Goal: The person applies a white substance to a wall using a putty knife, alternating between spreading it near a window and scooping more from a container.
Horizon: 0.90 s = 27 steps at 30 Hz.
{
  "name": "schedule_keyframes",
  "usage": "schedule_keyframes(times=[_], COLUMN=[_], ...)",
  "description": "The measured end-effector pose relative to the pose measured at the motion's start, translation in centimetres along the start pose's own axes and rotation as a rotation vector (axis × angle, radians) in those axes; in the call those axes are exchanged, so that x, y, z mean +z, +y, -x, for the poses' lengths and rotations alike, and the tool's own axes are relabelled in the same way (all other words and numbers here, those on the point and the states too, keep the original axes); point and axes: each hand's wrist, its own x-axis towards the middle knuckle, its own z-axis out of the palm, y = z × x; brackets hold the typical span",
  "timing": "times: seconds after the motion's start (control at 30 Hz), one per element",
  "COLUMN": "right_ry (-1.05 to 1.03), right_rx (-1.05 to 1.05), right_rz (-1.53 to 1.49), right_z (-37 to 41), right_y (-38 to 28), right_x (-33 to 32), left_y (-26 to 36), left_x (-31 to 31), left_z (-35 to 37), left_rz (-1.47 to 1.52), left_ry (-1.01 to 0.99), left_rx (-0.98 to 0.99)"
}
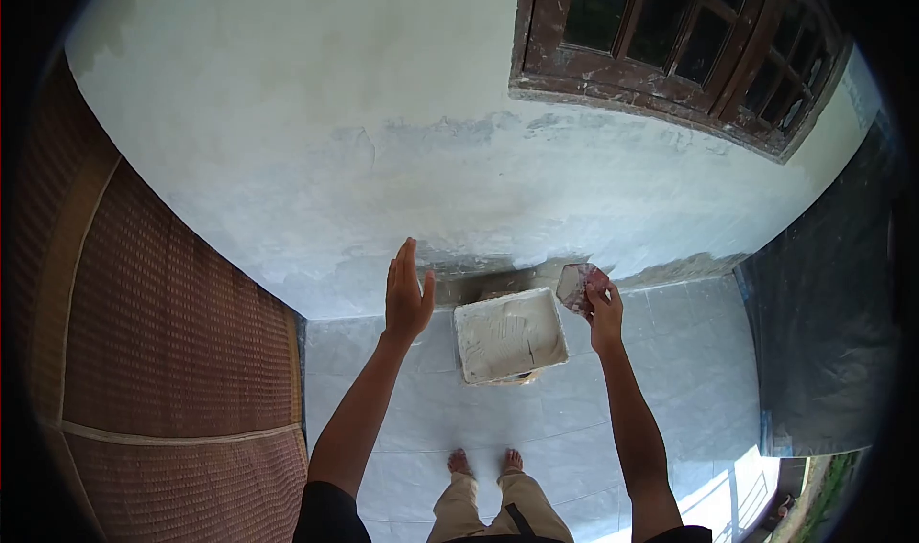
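Observation:
My left hand (409, 299) is raised in front of the wall, left of the tray, with its fingers stretched out and nothing in it. In my right hand (604, 318) is a flat, reddish scraper (580, 287) smeared with pale paste, gripped at its right side. Between my hands, lower down, a rectangular white tray (462, 350) holds cream-coloured paste marked with ridges. The scraper is just beyond the tray's upper right corner. Pale wall (383, 189) rises ahead, with rough grey patches along its lower part.
A brown window frame (632, 74) with glass panes is set in the wall at upper right. Woven brown panels (182, 332) stand on the left, and a dark sheet (823, 323) hangs on the right. My bare feet are on the grey tiled floor (412, 399).

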Motion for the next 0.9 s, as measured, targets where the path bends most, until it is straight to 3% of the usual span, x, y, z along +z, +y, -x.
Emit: schedule_keyframes(times=[0.17,0.4,0.47,0.63,0.9], right_ry=[0.016,-0.153,-0.235,-0.349,-0.642], right_rx=[0.131,0.196,-0.025,-0.071,-0.37], right_rz=[0.114,0.319,0.65,0.727,0.881], right_z=[-0.9,-4.3,-4.8,-7.1,-9.3], right_y=[3.7,15.6,18.3,23.5,30.2], right_x=[-4.2,-10.8,-11.9,-12.7,-12.6], left_y=[0.2,-1.1,-1.5,-3.1,-7.0], left_x=[6.7,16.4,18.5,22.5,27.3], left_z=[6.5,19.1,21.9,26.5,30.4], left_rz=[0.041,0.068,0.078,0.096,0.067], left_ry=[-0.072,-0.163,-0.181,-0.221,-0.287], left_rx=[-0.113,-0.354,-0.404,-0.505,-0.564])
